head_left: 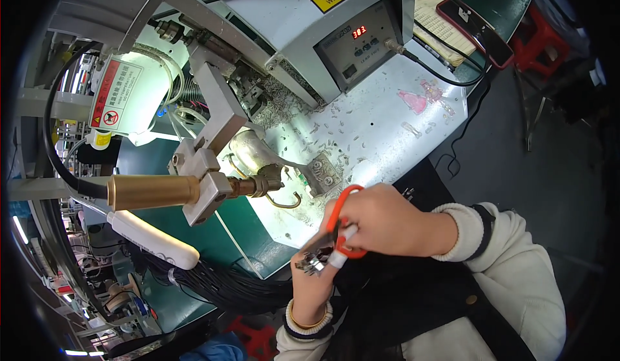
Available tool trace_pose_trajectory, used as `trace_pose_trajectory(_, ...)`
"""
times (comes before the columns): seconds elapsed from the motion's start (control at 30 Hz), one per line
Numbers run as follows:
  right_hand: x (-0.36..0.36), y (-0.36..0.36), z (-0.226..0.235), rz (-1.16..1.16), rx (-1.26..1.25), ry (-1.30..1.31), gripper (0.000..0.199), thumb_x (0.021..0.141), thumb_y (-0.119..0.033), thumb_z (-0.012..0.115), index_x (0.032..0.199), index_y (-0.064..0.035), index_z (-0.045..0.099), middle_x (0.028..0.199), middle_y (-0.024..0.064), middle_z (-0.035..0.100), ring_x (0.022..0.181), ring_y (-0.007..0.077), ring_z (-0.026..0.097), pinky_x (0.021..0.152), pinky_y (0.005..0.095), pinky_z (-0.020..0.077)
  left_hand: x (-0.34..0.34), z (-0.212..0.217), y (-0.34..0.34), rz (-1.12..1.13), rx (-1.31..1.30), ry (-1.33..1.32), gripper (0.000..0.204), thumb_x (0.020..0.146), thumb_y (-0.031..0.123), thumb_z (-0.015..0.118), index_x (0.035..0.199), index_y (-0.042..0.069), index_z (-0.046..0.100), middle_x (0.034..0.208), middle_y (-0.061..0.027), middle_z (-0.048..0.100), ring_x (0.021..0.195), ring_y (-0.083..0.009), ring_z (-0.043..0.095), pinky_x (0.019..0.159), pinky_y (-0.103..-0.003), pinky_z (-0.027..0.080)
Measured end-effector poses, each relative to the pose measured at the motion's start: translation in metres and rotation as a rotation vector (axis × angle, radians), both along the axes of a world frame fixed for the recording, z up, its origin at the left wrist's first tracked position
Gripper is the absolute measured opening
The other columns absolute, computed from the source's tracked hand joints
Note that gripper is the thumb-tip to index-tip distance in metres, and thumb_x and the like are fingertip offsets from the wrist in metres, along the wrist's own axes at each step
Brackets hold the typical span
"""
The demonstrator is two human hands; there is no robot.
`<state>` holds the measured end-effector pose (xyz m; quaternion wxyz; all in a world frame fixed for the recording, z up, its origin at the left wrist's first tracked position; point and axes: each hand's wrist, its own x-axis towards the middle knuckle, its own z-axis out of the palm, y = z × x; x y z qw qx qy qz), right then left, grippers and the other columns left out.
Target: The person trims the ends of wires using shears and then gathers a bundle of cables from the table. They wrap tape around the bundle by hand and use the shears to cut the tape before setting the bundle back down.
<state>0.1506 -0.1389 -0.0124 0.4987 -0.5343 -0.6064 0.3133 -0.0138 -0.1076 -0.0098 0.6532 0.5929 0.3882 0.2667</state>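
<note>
Gripping orange-handled pliers (341, 222) in right hand (387, 219), left hand (316, 274) pinching small metal piece (312, 262), beside glossy black wire bundle (226, 283)

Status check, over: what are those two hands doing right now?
Right hand grips red-handled scissors. Left hand pinches a small metal piece at the blades. Black cable bundle lies beside, not blocking.

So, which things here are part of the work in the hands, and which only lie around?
In use:
right hand gripping orange-handled cutters
left hand holding a small metal part at the cutter tips

Lying about:
red-cased phone
white handle
black cable bundle
pink scraps
</note>
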Motion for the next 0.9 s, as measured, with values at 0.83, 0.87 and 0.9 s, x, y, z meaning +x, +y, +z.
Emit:
trace_pose_trajectory(0.83,0.004,0.005,-0.005,0.441,-0.874,0.820,0.022,0.081,-0.021,0.059,0.072,-0.0011,0.056,0.056,0.0067,0.055,0.042,0.0077,0.049,0.042,0.0231,0.0380,-0.019,-0.020,0.001,0.097,0.402,-0.016,0.020,0.070,-0.006,0.061,0.086,0.000,0.050,0.075,-0.0074,0.054,0.058,-0.0098,0.048,0.050,-0.021,0.038)
trace_pose_trajectory(0.87,0.003,0.003,-0.006,0.442,-0.875,0.820,0.022,0.081,-0.021,0.059,0.072,-0.0011,0.056,0.056,0.0067,0.055,0.042,0.0077,0.049,0.042,0.0231,0.0380,-0.017,-0.018,0.000,0.131,0.272,-0.077,0.020,0.070,-0.006,0.060,0.087,0.000,0.050,0.074,-0.0068,0.053,0.057,-0.0096,0.047,0.049,-0.021,0.037)
trace_pose_trajectory(0.9,-0.001,0.000,-0.007,0.389,-0.727,0.735,0.022,0.082,-0.022,0.058,0.073,-0.0021,0.057,0.056,0.0050,0.053,0.042,0.0074,0.049,0.041,0.0222,0.0370,-0.016,-0.015,-0.001,0.164,0.143,-0.137,0.020,0.071,-0.005,0.060,0.087,0.000,0.049,0.073,-0.0063,0.052,0.055,-0.0094,0.045,0.048,-0.022,0.036)
